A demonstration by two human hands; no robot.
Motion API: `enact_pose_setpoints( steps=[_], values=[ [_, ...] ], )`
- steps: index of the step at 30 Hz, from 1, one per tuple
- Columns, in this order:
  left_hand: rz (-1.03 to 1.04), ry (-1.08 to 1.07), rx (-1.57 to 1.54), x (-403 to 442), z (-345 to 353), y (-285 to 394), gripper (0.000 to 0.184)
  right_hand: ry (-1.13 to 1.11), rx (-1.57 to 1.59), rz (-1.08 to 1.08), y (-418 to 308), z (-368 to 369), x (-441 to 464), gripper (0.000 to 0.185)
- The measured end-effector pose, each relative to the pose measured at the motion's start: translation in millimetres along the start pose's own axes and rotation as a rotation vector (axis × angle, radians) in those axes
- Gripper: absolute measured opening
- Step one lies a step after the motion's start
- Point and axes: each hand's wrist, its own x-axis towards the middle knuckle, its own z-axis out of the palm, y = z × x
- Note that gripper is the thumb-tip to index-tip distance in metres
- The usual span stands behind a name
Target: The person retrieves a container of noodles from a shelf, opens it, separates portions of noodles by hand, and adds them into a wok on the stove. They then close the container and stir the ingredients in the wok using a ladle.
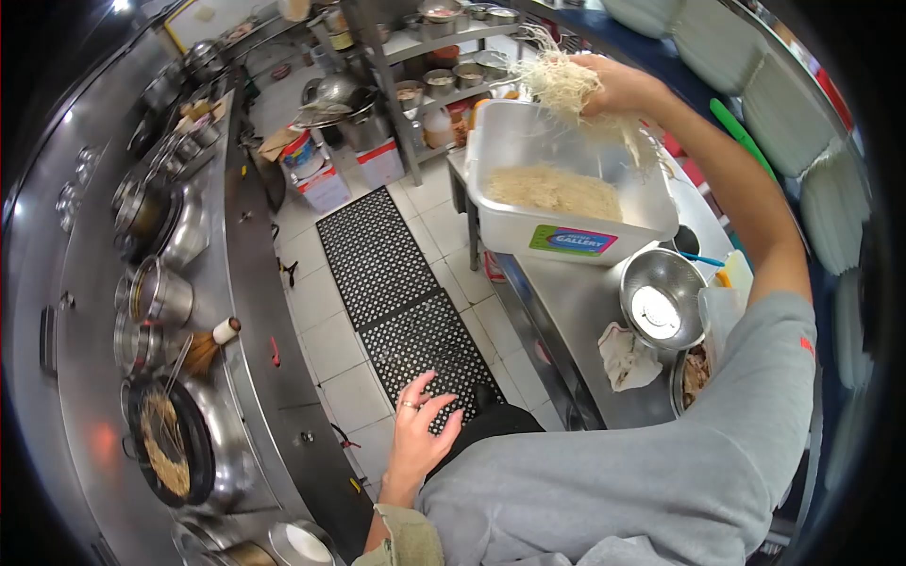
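Note:
My right hand (618,87) is closed round a bunch of thin pale noodles (557,80), held up over the far rim of a white plastic tub (500,226). Strands hang from the bunch down into the tub. More noodles (557,193) lie on the tub's bottom. Low in front of my body, above the black floor mat, my left hand (422,429) has its fingers apart and slightly curled, a ring on one finger, with nothing in it.
Beside the tub, a metal strainer (662,297) and a white cloth (628,358) lie on the steel table (585,330). At left, a wok (170,443) with food stands on the stove. Black mats (377,250) cover the aisle; shelves (429,47) stand behind.

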Motion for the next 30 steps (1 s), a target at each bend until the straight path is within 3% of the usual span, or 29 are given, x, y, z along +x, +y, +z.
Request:
enact_pose_setpoints(
  steps=[3,7,11,14,17,18,20,23,27,30],
  values=[
    [-0.066,-0.005,-0.219,-11.1,9.3,-6.1,0.027,-0.058,0.018,0.100,-83.0,2.2,-19.3,0.080],
    [-0.385,0.078,-1.398,23.4,32.0,5.7,0.054,-0.224,-0.032,-0.097,-170.0,32.7,-35.4,0.084],
    [-0.380,0.116,-2.133,37.8,18.5,37.9,0.067,-0.377,-0.015,-0.399,-256.7,94.9,-71.0,0.078],
    [-0.215,0.248,-2.209,-24.7,-15.0,64.1,0.071,-0.446,0.118,-0.604,-323.6,145.1,-112.8,0.064],
    [-0.006,0.314,-2.208,-116.4,-48.5,71.1,0.072,-0.655,0.129,-0.623,-399.7,188.8,-151.4,0.070],
    [0.077,0.350,-2.194,-148.3,-58.4,74.5,0.068,-0.592,0.133,-0.712,-414.7,207.2,-159.3,0.074],
    [0.105,0.527,-2.187,-207.8,-79.5,90.6,0.067,-0.688,0.250,-0.609,-457.8,232.7,-178.9,0.085],
    [0.173,0.848,-2.108,-289.4,-113.0,108.2,0.061,-0.810,0.363,-0.742,-530.8,274.1,-190.2,0.084],
    [0.390,1.074,-1.909,-402.7,-164.6,135.2,0.060,-1.067,0.542,-1.127,-680.3,314.8,-264.1,0.079],
    [0.428,1.252,-1.770,-478.4,-212.2,159.7,0.062,-1.056,0.448,-1.274,-780.3,340.1,-302.4,0.069]
  ],
)
